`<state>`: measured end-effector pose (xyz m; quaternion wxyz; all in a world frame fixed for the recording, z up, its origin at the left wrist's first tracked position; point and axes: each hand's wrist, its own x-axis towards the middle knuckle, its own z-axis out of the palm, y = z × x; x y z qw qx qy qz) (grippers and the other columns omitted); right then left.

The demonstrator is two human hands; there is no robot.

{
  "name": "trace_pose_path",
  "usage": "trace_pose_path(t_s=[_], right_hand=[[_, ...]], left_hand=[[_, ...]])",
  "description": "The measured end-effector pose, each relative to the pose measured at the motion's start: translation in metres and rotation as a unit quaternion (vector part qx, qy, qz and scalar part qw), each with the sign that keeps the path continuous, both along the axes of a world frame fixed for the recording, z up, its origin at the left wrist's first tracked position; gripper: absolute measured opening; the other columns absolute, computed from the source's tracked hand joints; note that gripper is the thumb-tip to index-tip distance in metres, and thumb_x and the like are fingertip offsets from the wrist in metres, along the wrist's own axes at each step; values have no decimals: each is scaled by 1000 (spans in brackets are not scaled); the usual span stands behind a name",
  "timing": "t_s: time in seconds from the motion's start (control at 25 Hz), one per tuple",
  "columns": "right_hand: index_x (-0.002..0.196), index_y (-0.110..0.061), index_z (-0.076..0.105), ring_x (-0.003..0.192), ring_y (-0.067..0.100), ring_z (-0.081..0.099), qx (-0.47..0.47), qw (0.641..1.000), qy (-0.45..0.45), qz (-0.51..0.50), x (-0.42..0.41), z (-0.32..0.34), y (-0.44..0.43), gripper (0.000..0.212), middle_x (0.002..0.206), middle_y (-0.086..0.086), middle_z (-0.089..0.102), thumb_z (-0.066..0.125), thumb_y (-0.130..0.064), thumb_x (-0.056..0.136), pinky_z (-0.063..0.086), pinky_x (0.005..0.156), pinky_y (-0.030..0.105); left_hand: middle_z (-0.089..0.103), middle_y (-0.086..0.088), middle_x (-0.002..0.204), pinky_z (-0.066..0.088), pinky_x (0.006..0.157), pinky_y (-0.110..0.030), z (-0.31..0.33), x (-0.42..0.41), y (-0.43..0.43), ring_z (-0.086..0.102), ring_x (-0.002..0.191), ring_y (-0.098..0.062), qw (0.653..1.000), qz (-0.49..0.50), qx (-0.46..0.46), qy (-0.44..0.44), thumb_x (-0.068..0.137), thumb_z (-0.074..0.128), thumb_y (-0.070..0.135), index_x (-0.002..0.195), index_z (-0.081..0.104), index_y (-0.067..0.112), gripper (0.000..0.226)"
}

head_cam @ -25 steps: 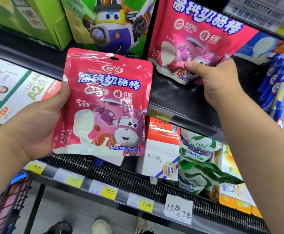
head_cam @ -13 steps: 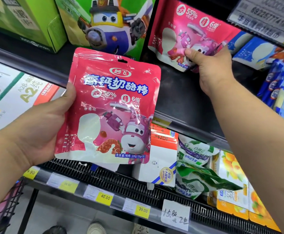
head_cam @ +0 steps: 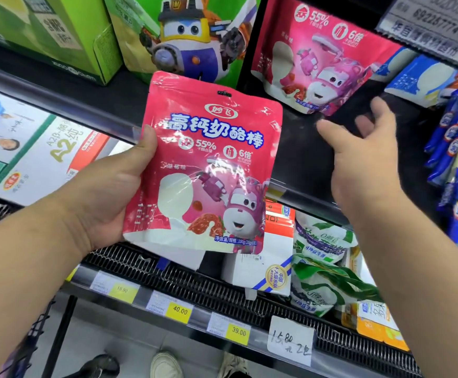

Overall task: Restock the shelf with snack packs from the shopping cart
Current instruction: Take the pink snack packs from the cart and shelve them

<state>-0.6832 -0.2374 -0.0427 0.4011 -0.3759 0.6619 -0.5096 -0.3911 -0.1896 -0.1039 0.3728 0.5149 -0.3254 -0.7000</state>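
While the left grip clasps a glossy pink foil snack pouch upright before the shelves, the right grip hangs empty by the upper shelf.

Thumb on the pouch's front left edge and fingers hidden behind, the left grip keeps the printed face outward, probably so it can go in the same way round as the matching pink pouch already standing on that shelf, right of the green cartoon-robot pouch. The right grip's fingers are spread and hold nothing; it sits just below and in front of the standing pouch without touching it, seemingly ready to take the held one or steady the row. Bare dark shelf in front looks like the open slot.
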Motion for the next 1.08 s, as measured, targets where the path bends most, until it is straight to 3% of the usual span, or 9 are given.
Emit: trace_pose_path(t_s=[0.16, 0.24, 0.36, 0.44, 0.52, 0.6, 0.84, 0.96, 1.08], right_hand=[[139, -29, 42, 111, 8, 64, 39, 992, -92, 79, 21, 10, 54, 80, 133, -3, 55, 78, -23, 69, 51, 92, 30], [142, -22, 41, 106, 14, 69, 95, 973, -165, 131, 31, 14, 69, 88, 124, 1, 65, 84, -18, 66, 55, 86, 34], [129, -13, 54, 98, 27, 73, 147, 939, -232, 205, 36, 15, 79, 71, 111, 8, 74, 78, -16, 62, 59, 82, 45], [123, -12, 57, 98, 34, 72, 152, 940, -228, 201, 34, 13, 79, 71, 109, 14, 74, 81, -8, 56, 59, 85, 49], [122, -12, 57, 97, 36, 72, 144, 948, -218, 184, 30, 11, 76, 75, 108, 17, 73, 81, -2, 52, 60, 81, 49], [122, -11, 56, 96, 36, 72, 120, 954, -214, 173, 25, 11, 72, 77, 108, 18, 73, 80, 1, 51, 61, 76, 47], [129, -10, 49, 93, 31, 73, 35, 969, -191, 155, 10, 17, 58, 81, 111, 18, 71, 77, 9, 56, 60, 67, 43], [132, -13, 46, 99, 34, 71, -1, 975, -153, 158, -1, 17, 46, 80, 114, 19, 69, 77, 15, 64, 60, 76, 50], [133, -13, 45, 99, 32, 71, -14, 978, -146, 149, -11, 15, 39, 80, 114, 17, 69, 77, 14, 66, 59, 77, 50]], left_hand=[[60, -13, 136, 39, 105, -65, 22, -15, 10, 57, 125, -40, 1000, 22, -14, -16, 87, 54, 71, 133, 59, 22, 67], [59, -18, 136, 39, 104, -66, 31, -23, 12, 56, 124, -43, 1000, 18, -21, -6, 89, 53, 69, 134, 57, 18, 68], [58, -22, 135, 39, 104, -67, 44, -33, 14, 55, 124, -45, 999, -4, -51, 7, 87, 60, 64, 134, 56, 13, 69], [66, -16, 127, 48, 98, -61, 51, -43, 12, 64, 115, -38, 998, -24, -49, 7, 76, 72, 55, 129, 59, 14, 68], [75, -8, 104, 60, 77, -44, 60, -53, 11, 74, 92, -26, 998, -35, -36, 41, 65, 75, 35, 118, 64, 15, 57], [76, -8, 94, 61, 67, -36, 68, -64, 8, 75, 81, -24, 998, -34, -37, 48, 58, 75, 24, 110, 66, 15, 53], [75, -13, 104, 61, 80, -42, 73, -85, -11, 73, 90, -28, 997, -12, -76, 11, 63, 76, 13, 107, 68, 13, 45], [74, -9, 110, 57, 90, -48, 72, -92, -19, 72, 100, -29, 992, -14, -116, -51, 65, 86, 16, 118, 64, 15, 58], [73, -1, 113, 58, 87, -46, 68, -101, -21, 72, 102, -22, 984, -21, -142, -107, 62, 87, 26, 128, 55, 20, 74]])
